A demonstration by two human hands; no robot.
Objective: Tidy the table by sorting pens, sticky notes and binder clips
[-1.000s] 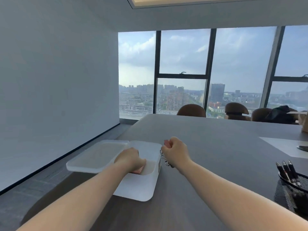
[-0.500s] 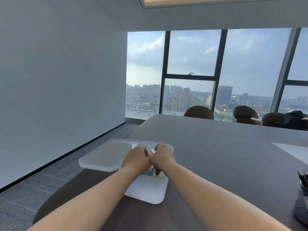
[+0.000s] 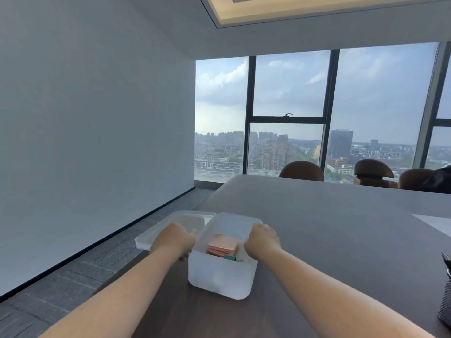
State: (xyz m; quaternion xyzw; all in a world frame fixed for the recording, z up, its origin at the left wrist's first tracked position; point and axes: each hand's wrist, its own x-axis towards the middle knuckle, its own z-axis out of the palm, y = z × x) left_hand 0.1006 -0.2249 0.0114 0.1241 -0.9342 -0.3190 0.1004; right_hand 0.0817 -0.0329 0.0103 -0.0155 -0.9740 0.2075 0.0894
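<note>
A translucent white plastic box stands on the dark table near its left edge. Inside it lies a stack of pink sticky notes, with a small green item beside them at the near side. My left hand grips the box's left wall. On the opposite rim, my right hand holds the right wall. The box's lid lies flat on the table just left of and behind the box, partly hidden by my left hand.
A black mesh pen holder shows at the right edge. White paper lies farther right on the table. Brown chairs line the far side below the windows. The table's left edge drops to grey floor.
My hands were together over the box's inside; now they have spread apart to its two side walls. The pink notes and green item lie uncovered in the box.
</note>
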